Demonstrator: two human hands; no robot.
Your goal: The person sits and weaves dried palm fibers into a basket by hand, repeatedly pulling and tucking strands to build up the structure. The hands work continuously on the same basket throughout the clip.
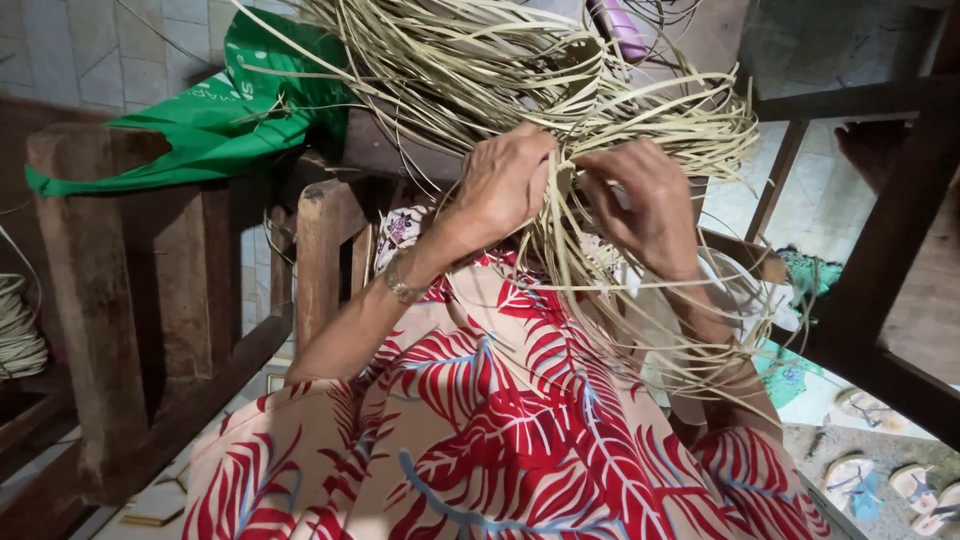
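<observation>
A loose bundle of pale straw strips (500, 70) fans out above my lap and hangs down between my hands. My left hand (505, 185) is closed around some of the strips near the middle of the frame; a metal watch band (400, 285) circles its wrist. My right hand (640, 205) sits just to the right, fingers pinched on strips of the same bundle. Both hands nearly touch. Below them lies my lap in a red and cream leaf-print cloth (500, 420).
A wooden chair frame (95, 290) stands at left with a green plastic bag (240, 110) draped over it. A coil of strips (15, 325) lies at far left. Dark wooden rails (880, 260) cross the right. Sandals (900, 480) lie on the floor at bottom right.
</observation>
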